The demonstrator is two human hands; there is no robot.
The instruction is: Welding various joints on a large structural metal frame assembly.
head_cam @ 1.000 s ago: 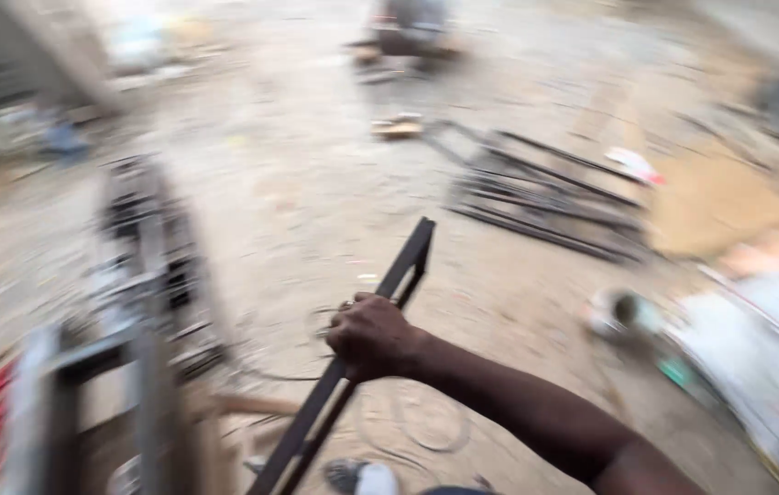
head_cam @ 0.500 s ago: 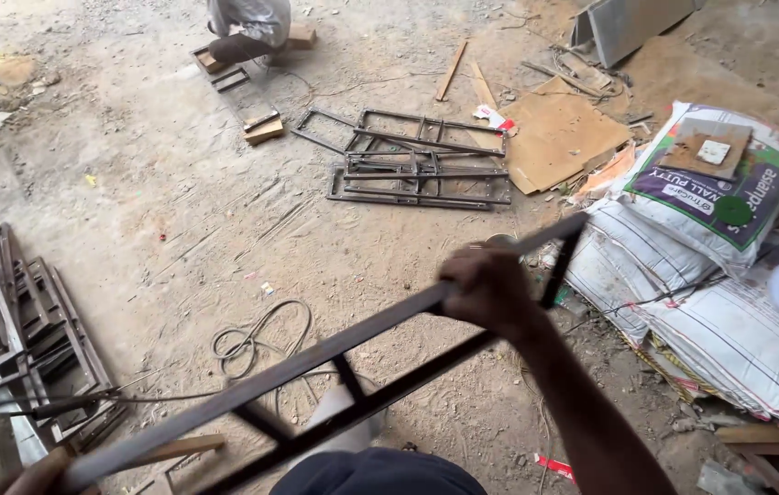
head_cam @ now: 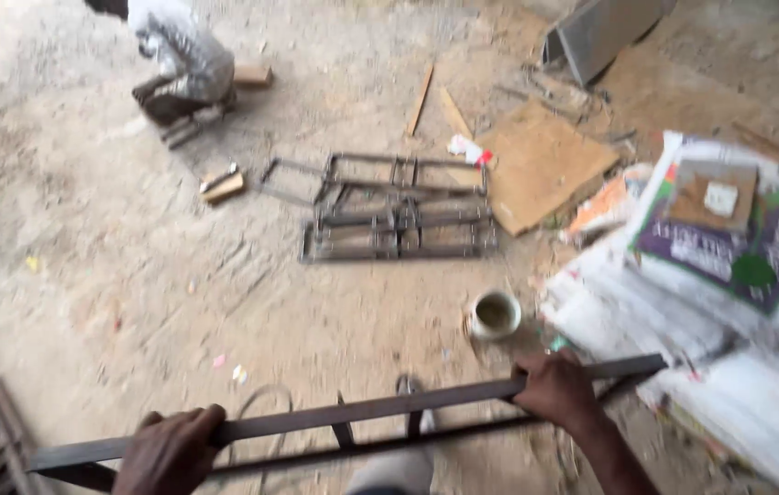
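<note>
Dusty concrete floor (head_cam: 133, 275) lies beneath both hands gripping a metal frame (head_cam: 362, 417).

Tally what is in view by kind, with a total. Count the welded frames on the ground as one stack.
Hands: 2, the left hand and right hand, both gripping the metal frame
Metal frame held: 1
Stack of metal frames on the ground: 1
Small tin: 1
Flat board: 1
Printed sack: 1
Crouching person: 1
Total: 8

Tin (head_cam: 495, 314) between frames (head_cam: 399, 211) and sacks (head_cam: 683, 302)
</note>
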